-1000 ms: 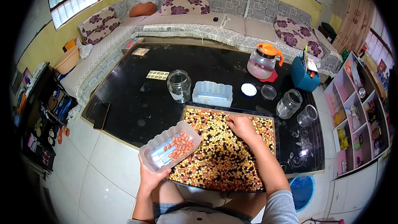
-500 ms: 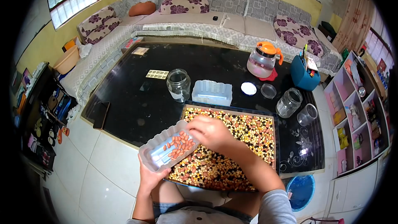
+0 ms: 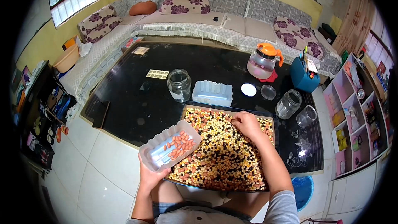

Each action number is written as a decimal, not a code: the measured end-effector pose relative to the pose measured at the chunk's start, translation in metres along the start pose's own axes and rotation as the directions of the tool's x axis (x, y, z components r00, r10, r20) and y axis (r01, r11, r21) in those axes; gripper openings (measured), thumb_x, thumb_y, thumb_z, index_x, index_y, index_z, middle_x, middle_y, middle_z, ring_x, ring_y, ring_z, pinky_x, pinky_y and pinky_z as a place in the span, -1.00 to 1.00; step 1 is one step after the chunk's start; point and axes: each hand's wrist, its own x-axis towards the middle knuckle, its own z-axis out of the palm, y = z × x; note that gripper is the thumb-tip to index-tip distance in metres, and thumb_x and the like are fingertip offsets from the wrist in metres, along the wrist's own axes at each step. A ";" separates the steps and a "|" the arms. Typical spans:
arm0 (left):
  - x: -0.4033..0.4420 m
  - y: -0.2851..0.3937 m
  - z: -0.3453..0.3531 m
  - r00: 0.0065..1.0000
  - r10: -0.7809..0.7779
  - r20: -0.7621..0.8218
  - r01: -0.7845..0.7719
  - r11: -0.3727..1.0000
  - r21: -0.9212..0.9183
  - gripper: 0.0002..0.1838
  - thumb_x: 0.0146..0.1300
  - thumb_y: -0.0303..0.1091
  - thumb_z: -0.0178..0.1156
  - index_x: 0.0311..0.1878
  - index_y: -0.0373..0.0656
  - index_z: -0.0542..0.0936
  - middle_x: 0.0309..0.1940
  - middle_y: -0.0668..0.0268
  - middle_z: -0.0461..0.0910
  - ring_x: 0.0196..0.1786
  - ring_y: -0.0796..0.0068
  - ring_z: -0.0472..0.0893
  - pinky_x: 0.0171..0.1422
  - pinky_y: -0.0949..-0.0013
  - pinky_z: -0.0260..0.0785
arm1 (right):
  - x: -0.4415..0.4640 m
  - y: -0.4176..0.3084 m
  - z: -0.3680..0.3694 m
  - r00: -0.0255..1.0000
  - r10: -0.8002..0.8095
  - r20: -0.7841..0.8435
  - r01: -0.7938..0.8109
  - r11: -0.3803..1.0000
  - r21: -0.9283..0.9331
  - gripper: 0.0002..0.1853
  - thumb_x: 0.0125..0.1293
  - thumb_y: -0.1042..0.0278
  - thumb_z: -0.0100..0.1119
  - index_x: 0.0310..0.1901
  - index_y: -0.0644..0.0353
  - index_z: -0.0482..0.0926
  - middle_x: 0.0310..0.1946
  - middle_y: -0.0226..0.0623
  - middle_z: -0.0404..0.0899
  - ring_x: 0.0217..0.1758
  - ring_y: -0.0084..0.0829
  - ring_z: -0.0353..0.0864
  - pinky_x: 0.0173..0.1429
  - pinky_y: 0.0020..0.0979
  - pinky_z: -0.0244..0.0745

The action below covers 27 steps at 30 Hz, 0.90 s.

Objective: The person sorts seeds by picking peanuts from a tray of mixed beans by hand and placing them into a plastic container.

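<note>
Remote view: I see the left hand (image 3: 152, 175) clamped on the near end of a plastic tub (image 3: 158, 152), peanuts (image 3: 181, 144) inside, at the left edge of the tray (image 3: 215, 109). Right hand (image 3: 247, 125): fingers bunched at the far-right part of the grain mix (image 3: 207, 157); I cannot tell whether they pinch anything.

The tabletop (image 3: 128, 87) is glossy (perhaps glass), the held tub (image 3: 164, 136) plastic.
</note>
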 end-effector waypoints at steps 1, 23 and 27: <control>0.000 0.000 0.000 1.000 0.001 0.001 -0.001 1.000 0.013 0.03 -0.38 -0.41 0.53 0.17 -0.24 0.06 0.03 0.12 0.32 0.11 0.30 0.40 0.24 0.26 0.25 | -0.002 0.008 0.003 1.000 -0.001 0.000 0.001 1.000 0.000 -0.82 0.04 0.40 0.21 -0.27 0.18 0.60 -0.35 -0.18 0.58 -0.25 -0.16 0.58 -0.11 -0.29 0.48; 0.000 -0.003 -0.001 1.000 0.007 -0.019 -0.006 0.999 0.051 0.02 -0.38 -0.38 0.54 0.17 -0.24 0.08 0.05 0.12 0.32 0.12 0.30 0.39 0.26 0.26 0.23 | -0.007 -0.105 -0.003 0.920 -0.367 -0.140 0.393 0.850 0.351 -0.85 0.13 0.31 0.22 -0.35 0.21 0.54 -0.45 -0.26 0.51 -0.37 -0.31 0.55 -0.25 -0.31 0.45; 0.000 -0.004 -0.002 1.000 0.017 -0.011 -0.017 0.998 0.066 0.04 -0.38 -0.35 0.55 0.18 -0.25 0.08 0.04 0.13 0.33 0.12 0.30 0.39 0.25 0.26 0.23 | -0.009 -0.139 0.012 0.814 -0.552 -0.183 0.580 0.748 0.324 -0.85 0.13 0.34 0.22 -0.29 0.19 0.55 -0.39 -0.25 0.53 -0.32 -0.27 0.56 -0.21 -0.33 0.47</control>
